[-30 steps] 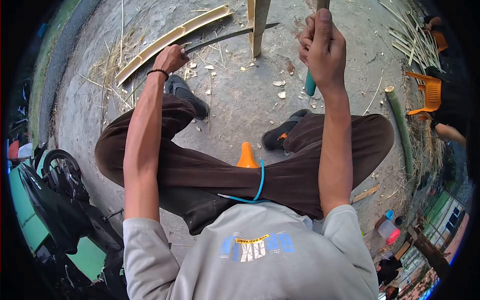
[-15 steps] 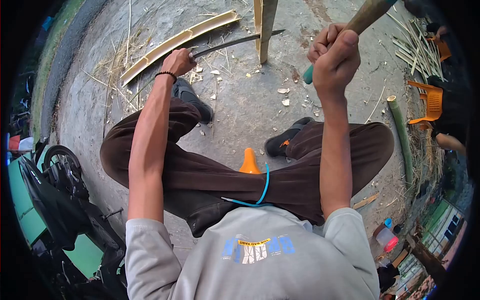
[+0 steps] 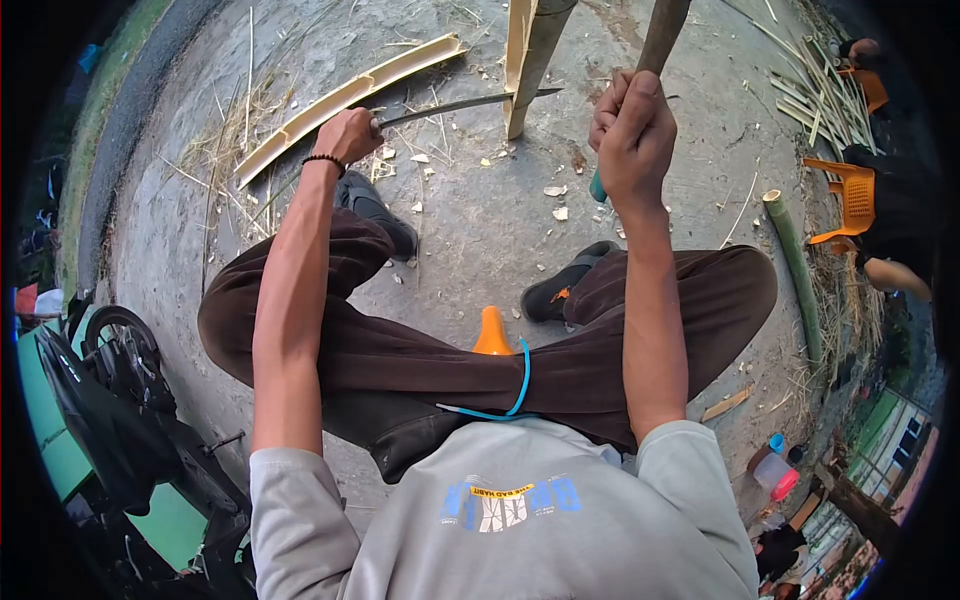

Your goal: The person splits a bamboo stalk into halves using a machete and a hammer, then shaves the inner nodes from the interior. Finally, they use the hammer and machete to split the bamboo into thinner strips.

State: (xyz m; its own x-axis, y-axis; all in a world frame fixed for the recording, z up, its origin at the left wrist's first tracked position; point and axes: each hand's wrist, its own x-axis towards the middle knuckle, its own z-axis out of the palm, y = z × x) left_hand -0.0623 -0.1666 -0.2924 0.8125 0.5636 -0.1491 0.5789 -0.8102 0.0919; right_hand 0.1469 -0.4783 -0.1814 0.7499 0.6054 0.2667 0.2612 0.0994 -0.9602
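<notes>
My left hand (image 3: 348, 136) is closed around the handle of a machete (image 3: 450, 106). Its long dark blade runs to the right and crosses a split bamboo piece (image 3: 537, 65) standing upright on the ground, close to its lower end. The blade's tip sticks out past the bamboo's right side. Wrapped in my right hand (image 3: 635, 130) is a thick stick (image 3: 663, 38), its upper part leaving the top of the view and its greenish lower end showing below the fist. A gap separates the stick from the bamboo.
A halved bamboo length (image 3: 350, 98) lies beyond my left hand. Chips litter the concrete (image 3: 470, 215). At right are a green bamboo pole (image 3: 793, 270), bamboo strips (image 3: 822, 95), orange chairs (image 3: 855, 197) and another person's arm (image 3: 893, 277). A motorcycle (image 3: 150, 430) stands at left.
My right hand and the stick have moved left and slightly down, closer to the bamboo. The machete blade sits a little nearer the bamboo's lower end. My left hand keeps its grip.
</notes>
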